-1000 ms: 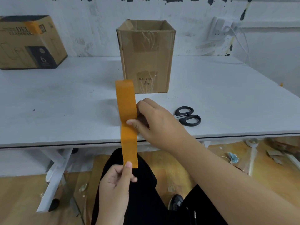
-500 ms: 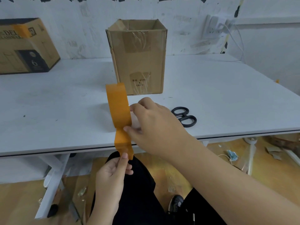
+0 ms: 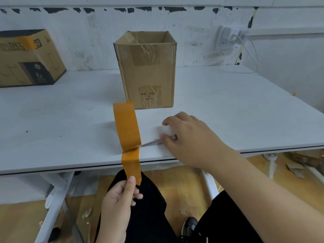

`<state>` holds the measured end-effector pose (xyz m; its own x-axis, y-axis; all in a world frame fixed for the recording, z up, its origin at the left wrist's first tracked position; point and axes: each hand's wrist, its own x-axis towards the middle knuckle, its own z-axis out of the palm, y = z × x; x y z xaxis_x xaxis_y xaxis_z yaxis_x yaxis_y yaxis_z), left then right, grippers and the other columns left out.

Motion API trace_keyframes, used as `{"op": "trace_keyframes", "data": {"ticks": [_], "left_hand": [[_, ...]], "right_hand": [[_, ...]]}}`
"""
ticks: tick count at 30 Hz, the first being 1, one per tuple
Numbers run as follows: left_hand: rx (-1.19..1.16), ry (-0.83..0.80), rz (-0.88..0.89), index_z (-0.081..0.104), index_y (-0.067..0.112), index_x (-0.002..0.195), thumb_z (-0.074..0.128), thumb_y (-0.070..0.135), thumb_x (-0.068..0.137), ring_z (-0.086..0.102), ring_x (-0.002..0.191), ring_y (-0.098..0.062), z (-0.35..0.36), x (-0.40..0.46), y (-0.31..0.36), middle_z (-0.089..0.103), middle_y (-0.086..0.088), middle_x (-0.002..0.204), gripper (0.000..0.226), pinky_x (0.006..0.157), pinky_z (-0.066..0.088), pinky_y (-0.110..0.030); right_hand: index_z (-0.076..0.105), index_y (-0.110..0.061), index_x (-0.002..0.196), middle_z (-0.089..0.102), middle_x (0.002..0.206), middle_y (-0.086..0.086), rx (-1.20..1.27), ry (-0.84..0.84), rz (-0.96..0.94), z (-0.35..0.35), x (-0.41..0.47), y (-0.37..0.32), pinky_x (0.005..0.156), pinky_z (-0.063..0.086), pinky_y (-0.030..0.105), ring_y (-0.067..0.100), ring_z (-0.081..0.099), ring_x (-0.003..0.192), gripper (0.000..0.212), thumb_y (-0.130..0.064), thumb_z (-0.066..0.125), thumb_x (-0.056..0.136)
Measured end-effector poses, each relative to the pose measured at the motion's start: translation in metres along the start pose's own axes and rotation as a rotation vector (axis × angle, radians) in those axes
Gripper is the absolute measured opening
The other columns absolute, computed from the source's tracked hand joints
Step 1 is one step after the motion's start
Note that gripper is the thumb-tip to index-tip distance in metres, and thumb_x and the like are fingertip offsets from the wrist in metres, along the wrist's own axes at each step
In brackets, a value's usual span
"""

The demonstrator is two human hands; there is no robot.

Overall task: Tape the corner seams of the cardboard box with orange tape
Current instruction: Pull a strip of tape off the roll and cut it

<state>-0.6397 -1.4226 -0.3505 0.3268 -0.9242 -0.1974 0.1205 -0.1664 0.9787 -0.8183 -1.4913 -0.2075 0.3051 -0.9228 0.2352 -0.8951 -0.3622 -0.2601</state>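
An open-topped cardboard box (image 3: 149, 72) stands upright in the middle of the white table (image 3: 228, 111), with clear tape patches on its front. The orange tape roll (image 3: 126, 127) stands on edge near the table's front edge, just in front of the box. A pulled-out strip (image 3: 131, 163) hangs from it over the edge. My left hand (image 3: 121, 199) pinches the strip's free end below the table. To the right of the roll, my right hand (image 3: 189, 139) grips the scissors (image 3: 152, 142), which are blurred. Their blades point left and reach the tape where the strip leaves the roll.
A printed cardboard box (image 3: 29, 58) bearing a piece of orange tape sits at the back left. A wall socket with a plug and white cable (image 3: 229, 37) is at the back right. My black-trousered legs are under the table, and scraps lie on the wooden floor.
My right hand has let go of the tape roll, moved right and picked up the scissors from the table, bringing the blades to the tape. The left hand still holds the strip's end.
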Motion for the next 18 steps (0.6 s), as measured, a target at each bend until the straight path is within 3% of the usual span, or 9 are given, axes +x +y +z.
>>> {"op": "trace_keyframes", "data": {"ticks": [6, 12, 18], "left_hand": [[-0.016, 0.006, 0.027, 0.073, 0.021, 0.067, 0.062, 0.051, 0.069, 0.059, 0.050, -0.005, 0.002, 0.000, -0.001, 0.069, -0.007, 0.062, 0.032, 0.064, 0.046, -0.029], [-0.050, -0.004, 0.063, 0.072, 0.024, 0.072, 0.062, 0.054, 0.070, 0.063, 0.058, -0.009, 0.003, -0.001, -0.006, 0.068, -0.004, 0.064, 0.031, 0.065, 0.047, -0.030], [-0.125, -0.012, 0.053, 0.065, 0.015, 0.086, 0.063, 0.051, 0.068, 0.067, 0.064, -0.012, 0.010, -0.005, -0.013, 0.068, 0.003, 0.066, 0.040, 0.062, 0.048, -0.031]], "right_hand": [[0.059, -0.022, 0.115, 0.053, 0.113, 0.001, -0.021, -0.103, 0.097, -0.022, 0.002, 0.034, 0.086, 0.042, 0.029, 0.021, 0.050, 0.106, 0.029, -0.016, 0.045, 0.090], [0.060, -0.026, 0.122, 0.055, 0.118, -0.001, -0.096, -0.222, 0.098, -0.029, 0.006, 0.046, 0.088, 0.042, 0.030, 0.020, 0.045, 0.111, 0.032, -0.020, 0.051, 0.092], [0.061, -0.030, 0.120, 0.057, 0.116, -0.006, -0.096, -0.182, 0.054, -0.034, 0.000, 0.050, 0.093, 0.040, 0.033, 0.018, 0.041, 0.114, 0.028, -0.028, 0.056, 0.092]]}}
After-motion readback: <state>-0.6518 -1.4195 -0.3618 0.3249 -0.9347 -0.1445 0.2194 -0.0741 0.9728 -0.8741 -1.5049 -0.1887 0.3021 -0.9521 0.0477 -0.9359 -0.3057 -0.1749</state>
